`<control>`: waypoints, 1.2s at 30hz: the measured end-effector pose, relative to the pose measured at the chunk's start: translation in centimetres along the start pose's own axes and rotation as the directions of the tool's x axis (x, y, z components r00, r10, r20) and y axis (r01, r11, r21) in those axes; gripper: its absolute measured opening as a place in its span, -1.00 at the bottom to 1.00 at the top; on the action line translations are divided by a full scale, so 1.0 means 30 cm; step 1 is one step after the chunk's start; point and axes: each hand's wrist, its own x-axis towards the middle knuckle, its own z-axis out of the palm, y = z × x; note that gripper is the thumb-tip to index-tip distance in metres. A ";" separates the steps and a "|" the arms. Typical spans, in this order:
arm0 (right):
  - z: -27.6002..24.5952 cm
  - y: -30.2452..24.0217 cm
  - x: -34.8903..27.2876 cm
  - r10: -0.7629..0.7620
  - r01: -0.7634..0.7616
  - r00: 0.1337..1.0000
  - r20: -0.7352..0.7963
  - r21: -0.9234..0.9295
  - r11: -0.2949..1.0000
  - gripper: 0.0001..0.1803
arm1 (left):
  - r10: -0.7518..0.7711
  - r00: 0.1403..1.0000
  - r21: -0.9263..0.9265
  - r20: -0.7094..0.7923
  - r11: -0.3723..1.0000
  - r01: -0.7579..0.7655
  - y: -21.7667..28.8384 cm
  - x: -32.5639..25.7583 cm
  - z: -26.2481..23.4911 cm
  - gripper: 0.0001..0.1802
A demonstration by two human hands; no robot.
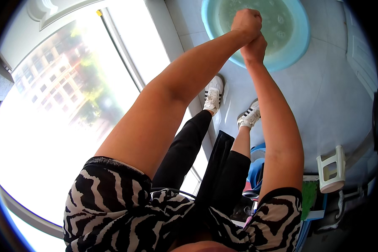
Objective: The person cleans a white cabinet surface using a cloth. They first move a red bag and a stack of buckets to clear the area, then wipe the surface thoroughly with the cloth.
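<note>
Both my arms reach forward over a light-blue round basin (pixel 300 42) on the floor, which holds cloudy, greenish water (pixel 277 29) with bubbles on it. My left hand (pixel 247 23) is closed in a fist above the water. Just nearer to me, my right hand (pixel 254 48) is also closed, its knuckles against the left hand near the basin's near rim. Whatever the two fists grip, if anything, is hidden by the fingers.
My feet in white shoes (pixel 213 94) stand on grey tiles, just short of the basin. To the left is a bright window (pixel 50 105). A white stool (pixel 332 170) lies at the right, with blue containers (pixel 256 170) and clutter behind my legs.
</note>
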 end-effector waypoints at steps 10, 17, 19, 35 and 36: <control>-0.092 -0.021 0.053 0.159 -0.162 0.986 -0.048 -0.070 0.984 -0.51 | -0.222 0.911 -0.066 0.347 0.963 0.260 -0.098 0.068 -0.247 0.07; -0.363 -0.233 -0.323 0.147 -0.144 0.989 0.034 -0.081 0.986 -0.24 | -0.243 0.831 -0.171 0.500 0.913 0.370 0.183 -0.386 -0.241 0.17; -0.447 -0.337 -0.472 0.047 -0.005 0.991 0.122 -0.326 0.945 -0.27 | -0.213 0.876 -0.229 0.432 0.914 0.335 0.290 -0.540 -0.268 0.06; -1.221 -0.688 -1.689 -0.169 0.188 0.965 -0.198 0.081 0.979 -0.35 | 0.271 0.713 -0.546 0.647 0.817 0.186 0.990 -1.625 -0.618 -0.58; -1.261 -0.727 -1.766 -0.177 0.182 0.963 -0.203 0.004 0.983 -0.38 | 0.296 0.681 -0.534 0.670 0.829 0.166 1.019 -1.670 -0.629 -0.58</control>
